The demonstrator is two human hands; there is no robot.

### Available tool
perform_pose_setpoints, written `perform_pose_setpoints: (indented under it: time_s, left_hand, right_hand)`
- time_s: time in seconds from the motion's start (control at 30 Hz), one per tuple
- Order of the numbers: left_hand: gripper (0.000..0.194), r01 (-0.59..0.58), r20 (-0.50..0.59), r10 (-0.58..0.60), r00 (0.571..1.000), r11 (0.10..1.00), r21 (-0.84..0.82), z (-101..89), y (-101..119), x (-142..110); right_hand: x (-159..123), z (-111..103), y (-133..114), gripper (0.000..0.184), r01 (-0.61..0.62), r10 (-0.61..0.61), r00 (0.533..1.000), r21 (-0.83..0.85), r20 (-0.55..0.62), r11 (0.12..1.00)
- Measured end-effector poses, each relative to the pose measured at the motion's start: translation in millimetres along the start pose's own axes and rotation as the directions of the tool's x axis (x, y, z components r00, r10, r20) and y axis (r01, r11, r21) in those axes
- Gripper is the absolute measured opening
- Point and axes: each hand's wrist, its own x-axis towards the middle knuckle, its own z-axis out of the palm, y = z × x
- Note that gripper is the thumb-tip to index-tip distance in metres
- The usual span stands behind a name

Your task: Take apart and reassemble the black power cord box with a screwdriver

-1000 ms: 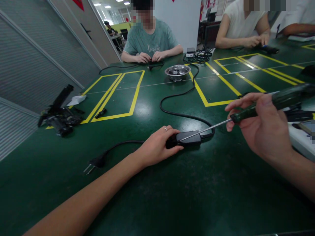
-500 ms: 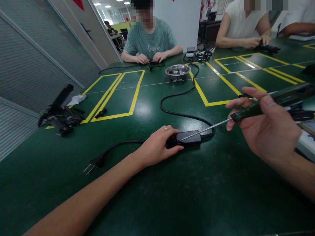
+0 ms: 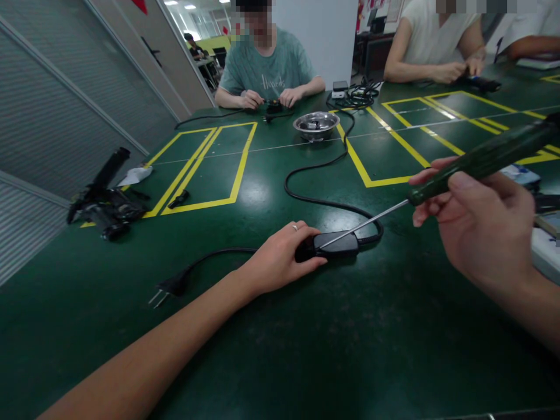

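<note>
– Your left hand (image 3: 273, 256) pinches the black case (image 3: 340, 245) by its left end, long axis running off rightward!
– And your right hand (image 3: 487, 227), farther away, grips the screwdriver (image 3: 475, 156), its shaft slanting down-left to the black case.

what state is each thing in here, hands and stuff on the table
left hand: closed on the black box's near end
right hand: gripping the screwdriver
screwdriver: slanted, tip down at the box
black box: lying flat
plug: unplugged, prongs bare
black cord: slack, curving
metal bowl: upright, small items inside
small black part: loose on the table
</note>
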Motion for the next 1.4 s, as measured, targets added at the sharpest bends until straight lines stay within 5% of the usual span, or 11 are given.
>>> perform_pose_setpoints:
  time_s: [0.13,0.4,1.0,1.23,1.4]
  left_hand:
    - [0.04,0.0,-0.005,0.0,1.0,1.0,-0.001,0.5,-0.1,-0.4]
    - [0.04,0.0,-0.008,0.0,1.0,1.0,-0.001,1.5,-1.4,-0.2]
    - [0.04,0.01,0.001,-0.01,1.0,1.0,0.0,0.9,-0.8,-0.5]
    - [0.041,0.004,0.001,-0.004,1.0,1.0,-0.006,0.4,-0.6,0.3]
    - [0.042,0.017,-0.004,-0.017,1.0,1.0,-0.005,0.4,-0.8,-0.3]
  right_hand:
    - [-2.2,2.8,1.4,0.011,0.038,-0.04,0.999,-0.089,-0.023,0.995]
    - [-2.2,-0.3,6.5,0.023,0.041,-0.044,0.998,0.077,0.037,0.996]
    - [-2.3,1.8,4.7,0.017,-0.063,0.064,0.998,0.117,-0.004,0.991]
    - [2.2,-6.3,9.6,0.039,-0.07,0.066,0.997,0.182,0.027,0.981]
    - [-0.4,-1.7,3.9,0.01,-0.014,0.014,1.0,0.014,0.022,1.0]
